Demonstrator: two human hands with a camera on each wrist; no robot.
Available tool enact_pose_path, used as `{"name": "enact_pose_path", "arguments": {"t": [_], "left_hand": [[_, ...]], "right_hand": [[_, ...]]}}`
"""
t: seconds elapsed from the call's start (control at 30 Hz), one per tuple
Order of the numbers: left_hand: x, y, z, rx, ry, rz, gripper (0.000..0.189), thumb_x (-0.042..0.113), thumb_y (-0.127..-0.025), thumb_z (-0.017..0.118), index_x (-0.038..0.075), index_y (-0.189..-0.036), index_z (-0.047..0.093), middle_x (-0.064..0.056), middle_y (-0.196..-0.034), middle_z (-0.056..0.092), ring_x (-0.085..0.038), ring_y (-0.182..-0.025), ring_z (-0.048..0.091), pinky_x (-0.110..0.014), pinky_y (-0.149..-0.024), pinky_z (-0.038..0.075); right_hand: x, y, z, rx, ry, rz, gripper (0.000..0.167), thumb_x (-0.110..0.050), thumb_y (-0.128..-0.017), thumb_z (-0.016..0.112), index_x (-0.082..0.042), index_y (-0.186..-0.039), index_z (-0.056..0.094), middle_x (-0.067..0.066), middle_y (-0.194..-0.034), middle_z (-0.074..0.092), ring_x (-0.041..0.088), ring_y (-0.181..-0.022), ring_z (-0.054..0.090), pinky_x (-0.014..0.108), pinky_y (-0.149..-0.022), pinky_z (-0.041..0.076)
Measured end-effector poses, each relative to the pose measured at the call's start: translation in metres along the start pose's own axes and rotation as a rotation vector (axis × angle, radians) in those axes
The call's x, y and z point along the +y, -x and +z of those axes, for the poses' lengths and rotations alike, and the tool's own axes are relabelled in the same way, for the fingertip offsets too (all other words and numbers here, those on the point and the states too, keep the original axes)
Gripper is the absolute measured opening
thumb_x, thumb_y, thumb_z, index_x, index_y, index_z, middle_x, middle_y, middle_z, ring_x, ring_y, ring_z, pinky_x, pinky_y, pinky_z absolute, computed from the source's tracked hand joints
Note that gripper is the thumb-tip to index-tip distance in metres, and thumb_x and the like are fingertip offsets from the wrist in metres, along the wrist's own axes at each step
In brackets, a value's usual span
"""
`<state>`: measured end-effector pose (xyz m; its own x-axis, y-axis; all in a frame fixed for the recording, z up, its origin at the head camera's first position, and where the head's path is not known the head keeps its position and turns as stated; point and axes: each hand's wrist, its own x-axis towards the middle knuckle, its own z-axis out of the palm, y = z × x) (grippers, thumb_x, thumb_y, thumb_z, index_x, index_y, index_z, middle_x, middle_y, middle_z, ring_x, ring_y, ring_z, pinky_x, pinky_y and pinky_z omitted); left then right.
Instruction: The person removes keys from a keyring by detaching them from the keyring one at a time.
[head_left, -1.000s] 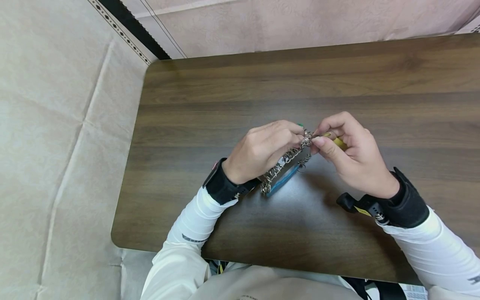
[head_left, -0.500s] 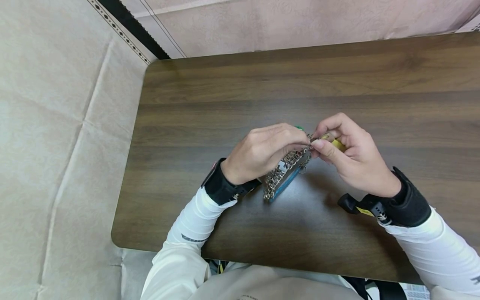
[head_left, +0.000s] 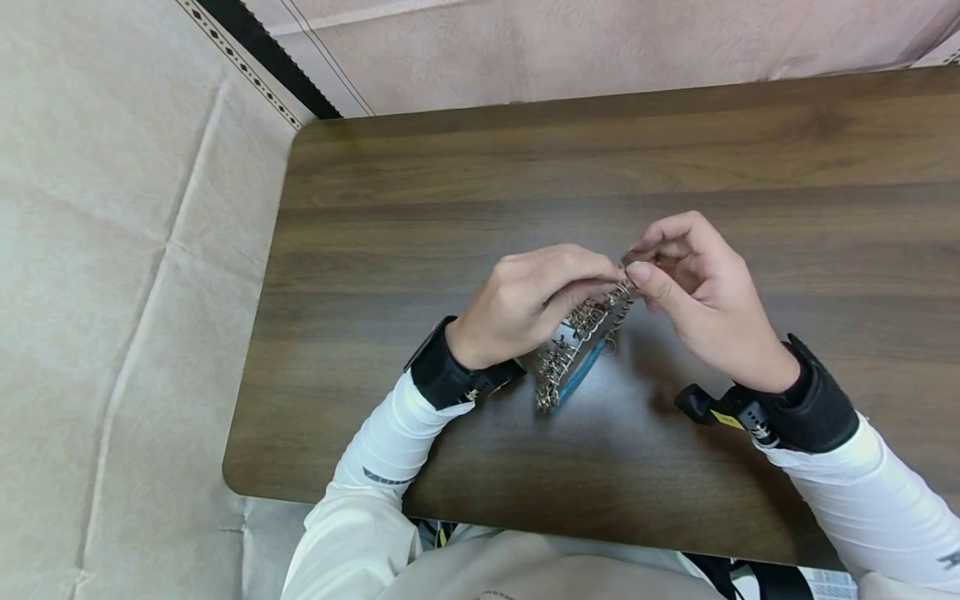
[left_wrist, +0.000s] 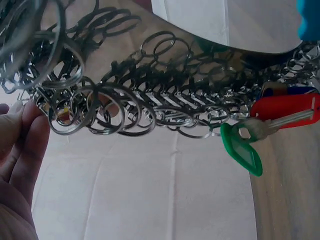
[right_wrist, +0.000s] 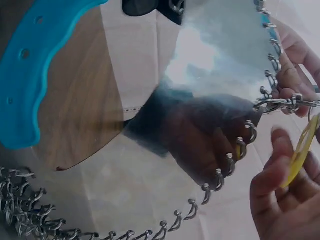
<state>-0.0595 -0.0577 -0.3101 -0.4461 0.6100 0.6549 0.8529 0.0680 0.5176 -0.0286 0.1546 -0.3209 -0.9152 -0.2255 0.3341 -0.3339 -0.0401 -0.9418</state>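
A shiny metal plate (right_wrist: 150, 200) with a blue handle (right_wrist: 22, 90) stands tilted between both hands. Metal hooks line its rim, and many key rings (left_wrist: 135, 112) hang along it. My left hand (head_left: 536, 296) pinches a metal clasp (right_wrist: 282, 104) at the plate's far corner. Close against it, my right hand (head_left: 693, 287) has thumb and index finger together at the same corner. A yellow key tag (right_wrist: 301, 150) lies against the right fingers in the right wrist view; the head view hides it. In the left wrist view, a green tag (left_wrist: 241, 151), red tag (left_wrist: 285, 111) and key (left_wrist: 275, 124) hang from the rings.
A brown wooden table (head_left: 420, 433) lies beneath the hands, its rounded left edge beside a pale cloth-like covering (head_left: 112, 275). Pinkish sheeting (head_left: 600, 50) borders the far edge. Black straps with small cameras (head_left: 795, 408) wrap both wrists.
The plate has shifted slightly right and toward the person. The right fingers have risen a little, and the yellow tag has gone out of the head view. The green tag is also hidden there now.
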Motion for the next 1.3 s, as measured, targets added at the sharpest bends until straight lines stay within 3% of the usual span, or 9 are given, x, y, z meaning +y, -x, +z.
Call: {"name": "enact_pose_path", "arguments": {"t": [0.17, 0.33, 0.43, 0.53, 0.73, 0.9, 1.13, 1.3], "left_hand": [[0.001, -0.002, 0.0, 0.022, 0.017, -0.03, 0.021, -0.001, -0.096, 0.064, -0.009, -0.116, 0.066, -0.013, -0.103, 0.073, -0.013, -0.093, 0.069, -0.018, -0.09, 0.054], [0.0, -0.004, -0.001, 0.026, 0.012, -0.061, 0.023, -0.002, -0.1, 0.057, -0.01, -0.12, 0.067, -0.012, -0.1, 0.074, -0.012, -0.088, 0.068, -0.016, -0.086, 0.054], [-0.002, -0.003, 0.0, 0.043, 0.007, -0.041, 0.022, -0.004, -0.101, 0.055, -0.009, -0.117, 0.069, -0.014, -0.1, 0.073, -0.013, -0.088, 0.068, -0.016, -0.086, 0.054], [-0.005, -0.002, 0.0, 0.059, -0.009, -0.02, 0.02, -0.002, -0.1, 0.057, -0.007, -0.113, 0.071, -0.015, -0.1, 0.073, -0.014, -0.09, 0.069, -0.016, -0.088, 0.054], [-0.005, -0.001, 0.001, 0.06, -0.012, -0.023, 0.018, 0.0, -0.099, 0.06, -0.007, -0.112, 0.072, -0.015, -0.101, 0.073, -0.016, -0.096, 0.071, -0.017, -0.091, 0.054], [-0.004, -0.001, 0.002, 0.072, 0.006, -0.033, 0.017, -0.001, -0.098, 0.061, -0.007, -0.111, 0.072, -0.015, -0.1, 0.073, -0.015, -0.094, 0.071, -0.017, -0.089, 0.054], [-0.004, -0.003, 0.005, 0.09, 0.018, -0.048, 0.016, -0.002, -0.096, 0.064, -0.007, -0.109, 0.072, -0.015, -0.1, 0.074, -0.016, -0.095, 0.071, -0.019, -0.09, 0.054], [-0.003, -0.004, 0.005, 0.111, 0.022, -0.075, 0.016, -0.002, -0.095, 0.066, -0.008, -0.109, 0.072, -0.016, -0.1, 0.074, -0.016, -0.094, 0.071, -0.02, -0.089, 0.055]], "right_hand": [[-0.001, -0.001, 0.003, 0.095, 0.148, -0.114, 0.013, 0.008, -0.096, 0.06, 0.016, -0.104, 0.055, -0.003, -0.111, 0.068, 0.011, -0.102, 0.064, 0.019, -0.088, 0.05], [-0.002, 0.003, 0.008, 0.23, 0.176, -0.253, 0.023, 0.001, -0.092, 0.068, 0.019, -0.088, 0.056, -0.003, -0.092, 0.062, 0.008, -0.085, 0.055, 0.017, -0.077, 0.044], [-0.004, 0.006, 0.009, 0.176, 0.251, -0.284, 0.037, -0.02, -0.097, 0.069, 0.014, -0.085, 0.061, 0.001, -0.079, 0.059, 0.004, -0.075, 0.05, 0.015, -0.07, 0.04], [-0.005, 0.007, 0.009, 0.086, 0.363, -0.264, 0.041, -0.032, -0.099, 0.066, 0.008, -0.092, 0.066, 0.006, -0.079, 0.063, 0.0, -0.075, 0.05, 0.012, -0.069, 0.041], [-0.004, 0.006, 0.011, 0.065, 0.461, -0.203, 0.012, 0.001, -0.09, 0.073, 0.005, -0.1, 0.069, 0.01, -0.087, 0.068, -0.004, -0.084, 0.056, 0.01, -0.075, 0.045], [-0.003, 0.005, 0.012, 0.074, 0.411, -0.209, 0.009, 0.005, -0.09, 0.071, 0.007, -0.099, 0.069, 0.01, -0.085, 0.068, -0.005, -0.081, 0.06, 0.01, -0.077, 0.049], [0.002, 0.002, 0.013, 0.038, 0.236, -0.23, 0.015, 0.0, -0.098, 0.063, 0.015, -0.097, 0.062, 0.01, -0.072, 0.064, 0.001, -0.064, 0.061, 0.012, -0.058, 0.049], [0.002, 0.001, 0.014, 0.026, 0.153, -0.243, 0.017, 0.001, -0.099, 0.061, 0.017, -0.095, 0.059, 0.012, -0.072, 0.064, 0.004, -0.062, 0.063, 0.015, -0.057, 0.051]]}}
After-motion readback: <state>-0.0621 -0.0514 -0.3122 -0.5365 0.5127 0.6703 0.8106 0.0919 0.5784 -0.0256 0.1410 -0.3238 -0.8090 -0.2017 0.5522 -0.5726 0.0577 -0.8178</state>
